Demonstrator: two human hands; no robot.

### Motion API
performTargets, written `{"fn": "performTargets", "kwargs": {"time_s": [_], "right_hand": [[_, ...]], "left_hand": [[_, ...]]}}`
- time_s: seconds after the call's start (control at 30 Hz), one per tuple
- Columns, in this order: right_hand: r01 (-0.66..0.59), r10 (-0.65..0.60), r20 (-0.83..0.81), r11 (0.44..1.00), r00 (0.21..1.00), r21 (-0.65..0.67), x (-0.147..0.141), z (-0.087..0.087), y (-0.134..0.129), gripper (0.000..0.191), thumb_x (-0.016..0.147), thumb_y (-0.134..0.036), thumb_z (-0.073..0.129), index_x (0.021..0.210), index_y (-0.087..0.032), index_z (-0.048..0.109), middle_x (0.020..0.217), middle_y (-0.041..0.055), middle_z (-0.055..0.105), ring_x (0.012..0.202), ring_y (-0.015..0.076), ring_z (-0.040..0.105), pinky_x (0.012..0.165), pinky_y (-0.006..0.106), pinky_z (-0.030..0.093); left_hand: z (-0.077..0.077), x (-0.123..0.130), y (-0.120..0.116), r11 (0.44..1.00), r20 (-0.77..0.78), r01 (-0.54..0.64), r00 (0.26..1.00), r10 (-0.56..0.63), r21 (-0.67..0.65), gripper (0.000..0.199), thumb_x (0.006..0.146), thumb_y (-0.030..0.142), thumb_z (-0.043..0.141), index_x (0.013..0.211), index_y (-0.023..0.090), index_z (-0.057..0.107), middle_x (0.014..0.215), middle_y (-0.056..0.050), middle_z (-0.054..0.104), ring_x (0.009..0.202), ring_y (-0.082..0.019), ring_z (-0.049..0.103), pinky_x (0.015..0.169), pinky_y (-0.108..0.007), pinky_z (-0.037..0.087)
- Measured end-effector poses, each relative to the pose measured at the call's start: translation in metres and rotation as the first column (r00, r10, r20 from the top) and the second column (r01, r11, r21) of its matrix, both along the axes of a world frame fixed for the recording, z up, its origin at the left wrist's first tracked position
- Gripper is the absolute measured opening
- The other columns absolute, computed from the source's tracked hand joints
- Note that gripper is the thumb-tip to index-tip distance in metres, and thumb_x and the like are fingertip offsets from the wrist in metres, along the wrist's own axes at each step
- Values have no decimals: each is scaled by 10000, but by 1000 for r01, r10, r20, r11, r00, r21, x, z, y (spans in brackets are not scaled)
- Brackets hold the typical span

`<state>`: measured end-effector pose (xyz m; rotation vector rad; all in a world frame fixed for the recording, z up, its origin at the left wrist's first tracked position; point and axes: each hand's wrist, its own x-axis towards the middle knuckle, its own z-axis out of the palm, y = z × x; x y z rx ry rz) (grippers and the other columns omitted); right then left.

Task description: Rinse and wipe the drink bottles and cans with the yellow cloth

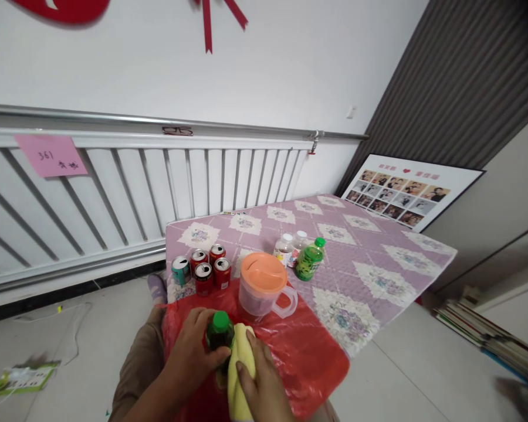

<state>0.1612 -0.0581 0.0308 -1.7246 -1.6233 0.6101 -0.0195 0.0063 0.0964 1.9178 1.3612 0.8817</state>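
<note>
A dark bottle with a green cap (220, 322) stands upright over the red plastic sheet (308, 357) at the bottom centre. My left hand (193, 351) is wrapped round its left side, thumb across the front. Against the bottle's right side, my right hand (264, 375) grips a folded yellow cloth (241, 369). Just behind is a clear pitcher (257, 299) with an orange lid (264, 272), its handle pointing right. The bottle's lower part is mostly hidden by the hands and cloth.
Several open cans (203, 278) are grouped at the left of the patterned tablecloth (345, 313). Behind the pitcher stand two white-capped bottles (284, 249) and a green bottle (309, 262). A radiator (229, 176) lines the wall; a photo board (405, 190) leans at the right.
</note>
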Motion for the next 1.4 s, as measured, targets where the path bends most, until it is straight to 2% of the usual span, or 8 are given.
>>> {"fn": "performTargets", "kwargs": {"time_s": [0.2,0.33,0.63,0.8,0.9,1.0,1.1,1.4], "right_hand": [[82,-81,-9,994,997,77,7,38,0,535,920,-329,434,1434,-195,376,1479,103,420,1359,234,396,1089,413,393],[35,-36,5,993,999,114,-6,56,-2,551,924,-324,452,1456,-243,335,1495,78,397,1367,232,384,1079,380,411],[-24,26,132,1000,991,-19,-15,11,1,578,911,-277,439,1460,-137,324,1497,143,380,1370,278,365,1070,451,412],[-31,40,117,996,992,-78,-10,9,0,560,891,-249,447,1431,-121,373,1455,147,446,1346,263,413,1082,440,397],[-12,14,95,1000,995,-21,-5,22,0,557,897,-269,458,1437,-171,363,1460,116,446,1347,245,415,1084,424,398],[-5,2,93,999,996,33,-4,38,-1,569,923,-302,433,1464,-184,304,1503,105,382,1379,238,362,1101,423,376],[-23,12,114,995,993,94,-9,50,-3,596,928,-326,449,1486,-237,257,1520,84,353,1391,245,339,1095,414,386],[-14,15,205,1000,979,-8,-12,19,-2,569,907,-319,465,1455,-212,355,1473,136,420,1338,292,422,1046,450,439]], "left_hand": [[17,-20,13,937,81,301,953,-291,-178,882,645,86,595,1435,262,245,1523,-95,317,1405,-266,308,1156,-486,271],[17,-25,18,888,114,423,906,-408,-181,776,667,63,553,1389,272,359,1449,-54,446,1335,-234,420,1124,-422,346],[-8,-6,4,997,47,70,996,-71,11,542,664,143,647,1186,228,529,1247,-95,567,1187,-284,526,1033,-476,431],[-17,1,1,995,-43,-69,996,73,74,522,648,231,728,1136,215,543,1173,-101,580,1127,-319,547,978,-526,455],[-11,-4,4,999,-36,-9,999,10,36,689,625,206,735,1258,214,463,1295,-118,519,1250,-330,463,1066,-546,373],[-2,-15,9,979,44,192,981,-189,-70,855,644,132,665,1408,232,295,1472,-124,375,1377,-306,337,1135,-525,299],[2,-23,13,929,127,339,938,-322,-146,799,680,97,593,1412,247,311,1465,-100,417,1347,-274,398,1121,-484,343],[-18,-7,4,995,133,94,987,-89,-33,614,663,102,609,1249,220,468,1284,-104,530,1219,-280,492,1054,-486,404]]}}
